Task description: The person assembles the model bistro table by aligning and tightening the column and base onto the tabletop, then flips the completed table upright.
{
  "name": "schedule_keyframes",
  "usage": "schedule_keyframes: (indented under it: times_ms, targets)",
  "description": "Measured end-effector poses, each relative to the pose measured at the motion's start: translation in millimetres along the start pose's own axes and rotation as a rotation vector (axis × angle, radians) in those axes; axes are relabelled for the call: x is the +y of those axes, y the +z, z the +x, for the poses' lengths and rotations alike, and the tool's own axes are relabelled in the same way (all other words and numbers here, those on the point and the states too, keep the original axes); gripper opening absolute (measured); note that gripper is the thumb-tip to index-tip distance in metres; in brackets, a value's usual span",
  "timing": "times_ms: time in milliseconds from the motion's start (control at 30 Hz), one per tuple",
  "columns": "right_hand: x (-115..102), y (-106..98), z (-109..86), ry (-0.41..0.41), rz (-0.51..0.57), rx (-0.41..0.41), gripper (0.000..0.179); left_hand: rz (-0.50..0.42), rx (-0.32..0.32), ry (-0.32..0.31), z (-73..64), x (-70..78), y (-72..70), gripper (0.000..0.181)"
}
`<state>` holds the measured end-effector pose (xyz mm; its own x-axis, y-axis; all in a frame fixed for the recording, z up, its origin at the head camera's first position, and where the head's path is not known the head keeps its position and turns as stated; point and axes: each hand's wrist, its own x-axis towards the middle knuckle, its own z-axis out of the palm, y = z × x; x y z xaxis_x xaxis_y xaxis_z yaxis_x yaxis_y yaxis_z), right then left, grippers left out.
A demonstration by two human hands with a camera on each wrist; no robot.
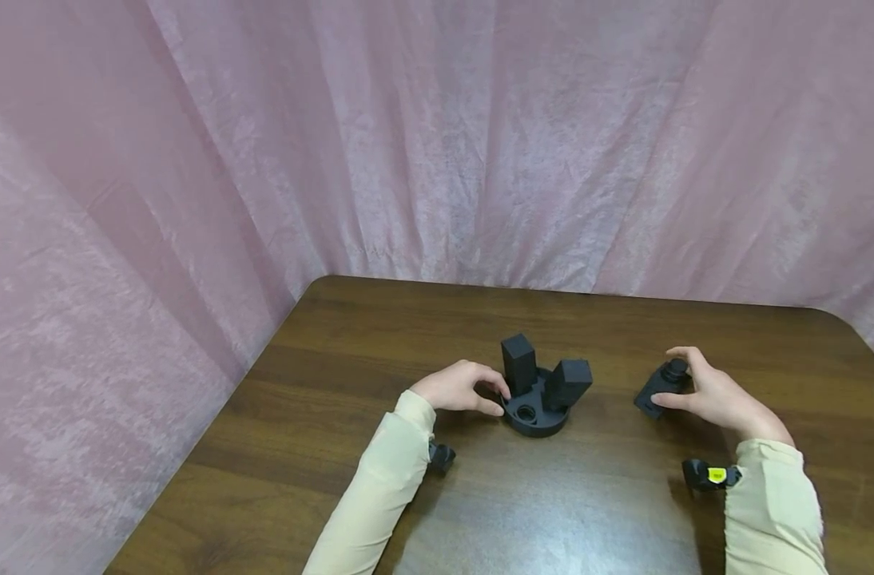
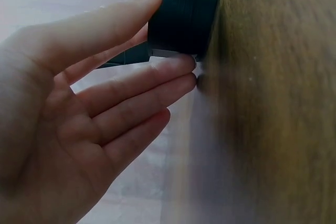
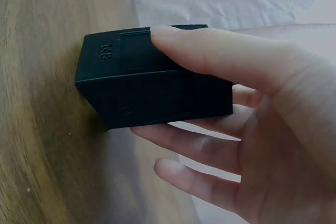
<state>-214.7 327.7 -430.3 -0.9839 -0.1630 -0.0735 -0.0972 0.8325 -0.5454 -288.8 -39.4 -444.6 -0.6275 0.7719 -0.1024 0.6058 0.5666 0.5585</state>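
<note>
In the head view a round black base [image 1: 538,423] sits on the table, with two upright black rectangular blocks [image 1: 519,364] standing on it and a round hole towards its front. My left hand [image 1: 466,390] pinches the left side of that base between thumb and fingers; the number 145 shows on its side wall in the left wrist view. Further right, my right hand [image 1: 717,399] grips a black block with a round knob [image 1: 656,393], thumb on one side and fingers on the other. The right wrist view shows markings like 148 on this block [image 3: 157,100].
The brown wooden table [image 1: 379,319] has rounded far corners. Pink curtains [image 1: 480,144] hang behind it and along its left side. Small black wrist cameras [image 1: 703,475] jut out from both sleeves, close over the tabletop.
</note>
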Motion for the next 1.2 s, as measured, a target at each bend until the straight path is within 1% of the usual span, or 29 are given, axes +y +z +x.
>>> schedule_keyframes:
  times_ms: [133, 233, 300, 433, 500, 633, 733, 867, 1000, 1100, 1200]
  targets:
    - [2.7, 4.3, -0.7, -0.011, 0.001, 0.031, 0.065, -0.008, -0.002, -0.004, -1.7, -2.1, 3.8, 0.022]
    - [0.0, 2.3, -0.4, -0.069, -0.033, 0.060, 0.056, -0.006, 0.007, 0.001, -2.4, -4.0, 5.8, 0.022]
    - [-5.5, -2.1, -1.0, -0.120, -0.051, 0.072, 0.052, -0.010, 0.019, -0.001, -2.4, -4.8, 5.8, 0.021]
    - [-26.0, -11.8, -4.8, -0.199, -0.108, 0.088, 0.052, -0.016, 0.035, -0.003, -2.2, -4.4, 3.7, 0.020]
    - [-38.5, -14.7, -6.6, -0.233, -0.118, 0.100, 0.053, -0.009, 0.039, 0.002, -2.1, -3.5, 2.7, 0.019]
    - [-62.2, -14.3, -8.4, -0.328, -0.148, 0.161, 0.051, 0.011, 0.039, 0.012, -0.5, -1.0, 3.4, 0.019]
    - [-75.7, -11.0, -8.4, -0.376, -0.205, 0.191, 0.050, 0.020, 0.039, 0.015, 1.1, 1.8, 4.9, 0.019]
    - [-85.9, -6.6, -7.5, -0.431, -0.257, 0.195, 0.052, 0.031, 0.037, 0.011, 2.9, 5.1, 6.7, 0.019]
    - [-89.4, -2.5, -4.8, -0.474, -0.275, 0.196, 0.052, 0.050, 0.031, 0.008, 4.5, 8.5, 7.8, 0.019]
    - [-90.3, -0.2, -3.9, -0.465, -0.272, 0.169, 0.051, 0.062, 0.023, 0.019, 5.3, 11.7, 8.1, 0.020]
    - [-92.1, 1.4, -3.2, -0.441, -0.225, 0.113, 0.049, 0.068, 0.016, 0.027, 5.9, 13.1, 9.7, 0.020]
